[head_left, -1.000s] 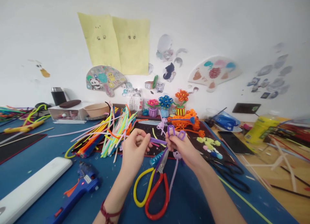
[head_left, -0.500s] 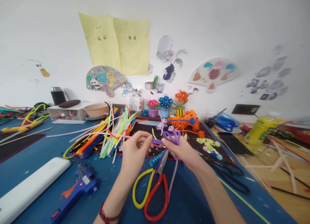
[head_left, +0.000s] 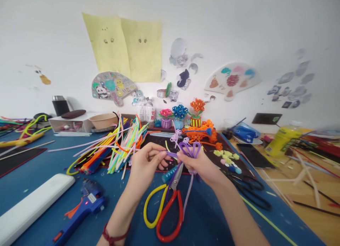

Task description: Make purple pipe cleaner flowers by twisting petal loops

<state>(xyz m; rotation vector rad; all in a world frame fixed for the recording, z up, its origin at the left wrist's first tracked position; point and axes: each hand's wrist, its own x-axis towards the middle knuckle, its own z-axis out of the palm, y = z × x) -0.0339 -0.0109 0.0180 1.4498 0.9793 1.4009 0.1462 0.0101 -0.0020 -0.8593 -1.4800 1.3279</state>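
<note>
Purple stem (head_left: pixel 171 154) spans left hand (head_left: pixel 148 160), right hand (head_left: pixel 198 163); pots (head_left: pixel 196 122) hold flowers (head_left: pixel 197 105).

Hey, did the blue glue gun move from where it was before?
No. The blue glue gun lies in the same spot, just right of the white bar.

Fuzzy, matt fibre is seen on the pipe cleaners (head_left: pixel 130 146); smooth, glossy plastic on the scissors' handles (head_left: pixel 170 217), with metal blades (head_left: pixel 176 178). Pale wood grain is shown at the table's right edge (head_left: pixel 297 189).
</note>
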